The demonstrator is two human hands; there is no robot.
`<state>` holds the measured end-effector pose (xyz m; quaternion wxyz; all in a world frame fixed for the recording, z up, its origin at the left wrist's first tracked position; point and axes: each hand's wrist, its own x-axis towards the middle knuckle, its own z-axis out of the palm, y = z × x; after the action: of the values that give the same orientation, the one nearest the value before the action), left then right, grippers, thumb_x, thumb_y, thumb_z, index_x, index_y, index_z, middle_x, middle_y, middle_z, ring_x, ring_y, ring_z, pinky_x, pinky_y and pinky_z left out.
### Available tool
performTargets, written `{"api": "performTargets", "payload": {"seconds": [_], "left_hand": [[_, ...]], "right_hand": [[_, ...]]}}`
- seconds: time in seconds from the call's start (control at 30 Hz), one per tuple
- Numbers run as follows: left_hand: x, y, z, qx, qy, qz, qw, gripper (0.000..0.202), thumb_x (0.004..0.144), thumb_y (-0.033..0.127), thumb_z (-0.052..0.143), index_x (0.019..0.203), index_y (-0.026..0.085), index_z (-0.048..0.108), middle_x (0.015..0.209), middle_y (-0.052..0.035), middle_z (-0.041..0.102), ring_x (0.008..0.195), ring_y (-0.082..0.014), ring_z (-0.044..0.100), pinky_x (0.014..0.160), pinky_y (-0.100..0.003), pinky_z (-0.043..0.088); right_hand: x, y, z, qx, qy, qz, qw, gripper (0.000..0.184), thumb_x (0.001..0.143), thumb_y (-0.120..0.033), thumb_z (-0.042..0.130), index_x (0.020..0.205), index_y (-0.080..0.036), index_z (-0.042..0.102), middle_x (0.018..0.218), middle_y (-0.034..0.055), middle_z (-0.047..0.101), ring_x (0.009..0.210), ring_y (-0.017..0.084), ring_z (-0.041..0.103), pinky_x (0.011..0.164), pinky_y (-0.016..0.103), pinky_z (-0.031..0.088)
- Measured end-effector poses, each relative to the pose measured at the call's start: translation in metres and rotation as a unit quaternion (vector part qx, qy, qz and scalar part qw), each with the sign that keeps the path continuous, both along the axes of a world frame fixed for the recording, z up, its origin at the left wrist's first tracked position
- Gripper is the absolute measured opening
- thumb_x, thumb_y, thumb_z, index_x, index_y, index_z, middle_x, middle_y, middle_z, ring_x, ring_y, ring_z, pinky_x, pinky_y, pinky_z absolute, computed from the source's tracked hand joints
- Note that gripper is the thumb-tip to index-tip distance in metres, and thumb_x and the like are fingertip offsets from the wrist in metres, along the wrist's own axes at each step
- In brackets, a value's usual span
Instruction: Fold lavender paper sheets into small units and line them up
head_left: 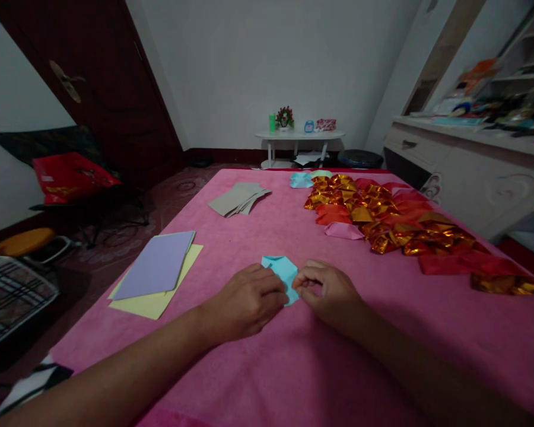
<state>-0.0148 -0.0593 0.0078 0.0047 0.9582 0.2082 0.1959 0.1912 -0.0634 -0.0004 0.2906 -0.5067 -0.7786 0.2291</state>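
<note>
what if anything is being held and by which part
A folded light-blue paper: the left hand lies over its left side and the right hand is at its right edge. Whether either grips it cannot be told.

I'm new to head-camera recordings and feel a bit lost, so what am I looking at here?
There is no machine here, just a person's two bare hands. The single picture comes from a camera worn on their head, looking forward and down. The left hand lies over the left part of a folded blue paper; the right hand pinches its right edge. On the pink cloth, purple paper lies over yellow paper at left, with grey sheets farther back. At right are many folded pieces, mostly shiny gold and red.
</note>
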Motion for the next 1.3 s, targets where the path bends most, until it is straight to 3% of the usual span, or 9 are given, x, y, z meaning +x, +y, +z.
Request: {"api": "performTargets", "payload": {"seconds": [0.27,0.57,0.73,0.9,1.07,1.3], "left_hand": [[-0.002,-0.004,-0.011,-0.035,-0.046,0.013,0.998,0.019,0.090,0.019,0.047,0.098,0.016,0.064,0.090,-0.0070,0.066,0.083,-0.0158,0.058,0.075,-0.030,0.044],[0.006,-0.004,-0.010,-0.098,-0.088,0.053,0.990,0.021,0.090,0.023,0.048,0.096,0.017,0.067,0.093,-0.0081,0.064,0.085,-0.0161,0.057,0.076,-0.030,0.047],[0.007,-0.005,-0.009,-0.098,-0.078,0.061,0.990,0.022,0.088,0.025,0.050,0.101,0.021,0.067,0.095,-0.0073,0.062,0.085,-0.0173,0.055,0.073,-0.031,0.045],[0.007,-0.004,-0.009,-0.146,-0.117,0.051,0.981,0.018,0.087,0.021,0.052,0.088,0.019,0.070,0.088,-0.0060,0.063,0.084,-0.0164,0.056,0.074,-0.030,0.045],[0.008,-0.002,-0.012,-0.236,-0.188,0.108,0.947,0.015,0.086,0.022,0.055,0.084,0.018,0.069,0.081,-0.0040,0.064,0.077,-0.0137,0.058,0.070,-0.026,0.047],[0.011,-0.003,-0.013,-0.226,-0.171,0.181,0.942,0.009,0.081,0.017,0.058,0.073,0.016,0.061,0.074,-0.0015,0.059,0.069,-0.0128,0.054,0.063,-0.025,0.043]], "right_hand": [[-0.001,0.003,0.001,-0.009,-0.060,0.022,0.998,0.027,0.077,-0.014,0.056,0.093,-0.026,0.074,0.073,-0.0004,0.058,0.075,0.014,0.051,0.068,0.025,0.035],[-0.004,0.002,0.005,-0.026,-0.051,0.016,0.998,0.025,0.074,-0.014,0.052,0.079,-0.024,0.074,0.067,-0.0014,0.053,0.067,0.013,0.048,0.062,0.024,0.034],[-0.003,0.000,0.006,-0.028,-0.050,0.024,0.998,0.028,0.070,-0.010,0.051,0.080,-0.024,0.073,0.067,-0.0018,0.053,0.069,0.013,0.048,0.063,0.024,0.034],[-0.004,0.000,0.004,-0.035,-0.041,0.016,0.998,0.032,0.071,-0.010,0.051,0.088,-0.026,0.074,0.068,-0.0011,0.054,0.070,0.014,0.049,0.064,0.024,0.035],[-0.004,0.001,0.001,-0.050,-0.028,-0.001,0.998,0.031,0.071,-0.013,0.054,0.091,-0.025,0.074,0.071,0.0002,0.057,0.071,0.015,0.051,0.067,0.026,0.038],[-0.005,0.001,-0.001,-0.056,0.009,-0.041,0.998,0.023,0.063,-0.011,0.055,0.082,-0.020,0.064,0.073,-0.0022,0.059,0.071,0.014,0.052,0.071,0.027,0.038]]}}
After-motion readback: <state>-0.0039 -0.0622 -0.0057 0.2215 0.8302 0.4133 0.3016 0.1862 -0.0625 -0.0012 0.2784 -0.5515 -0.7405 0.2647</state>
